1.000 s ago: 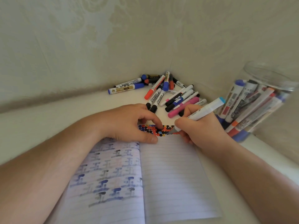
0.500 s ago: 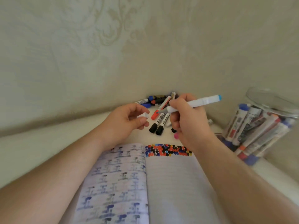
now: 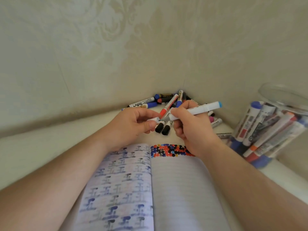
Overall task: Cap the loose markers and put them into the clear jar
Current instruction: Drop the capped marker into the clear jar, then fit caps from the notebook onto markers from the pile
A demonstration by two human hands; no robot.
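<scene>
Two bare forearms reach in from the 7 and 5 o'clock edges and meet just above the middle of the scene, over an open notebook (image 3: 150, 189) on a pale table (image 3: 33, 147).

The left hand (image 3: 133, 124) is held up off the table, wrist straight, its fingers curled in and pinching a small white cap (image 3: 153, 120) between thumb and fingertips. The cap points toward 3 o'clock.

The right hand (image 3: 188, 129) faces it, fingers wrapped round the barrel of a white marker (image 3: 200, 108). The marker slopes from its bare tip at the cap's mouth up toward 2 o'clock, ending in a light blue end. Tip and cap are touching or very nearly so; I cannot tell whether the tip has gone in.

Behind the hands, toward 12 o'clock, a pile of loose markers (image 3: 166, 104) lies in the corner where two patterned walls meet. At 3 o'clock a clear jar (image 3: 283, 97), packed with capped markers, leans against the wall.

Half a second ago the hands were apart, with a clear gap between cap and tip. A second ago the right hand was dotting the notebook's top edge with that marker while the left hand pressed the page flat.
</scene>
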